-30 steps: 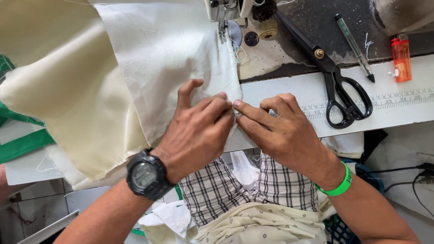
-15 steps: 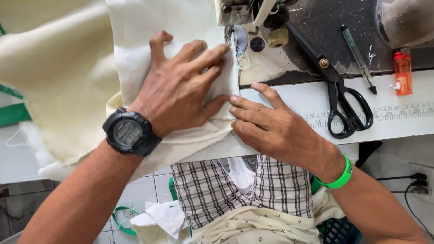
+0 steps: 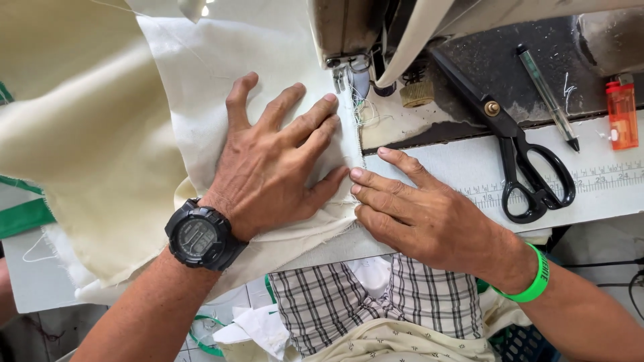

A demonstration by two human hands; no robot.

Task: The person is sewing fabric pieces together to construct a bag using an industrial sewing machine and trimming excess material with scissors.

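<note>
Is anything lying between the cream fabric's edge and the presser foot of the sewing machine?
Nothing visible. The cream fabric runs flat up to the presser foot, pressed down by the left hand, with the right hand at its edge. The scissors lie off to the right.

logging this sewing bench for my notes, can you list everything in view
cream fabric: 1, cream, spread left under the presser foot
sewing machine: 1, beige, top centre
scissors: 1, black, right of the needle
pen: 1, clear, on the dark machine bed
lighter: 1, orange, far right
ruler strip: 1, white, along the table edge
watch: 1, black, left wrist
wristband: 1, green, right wrist
left hand: flat on the fabric
right hand: fingertips at the fabric edge
</note>
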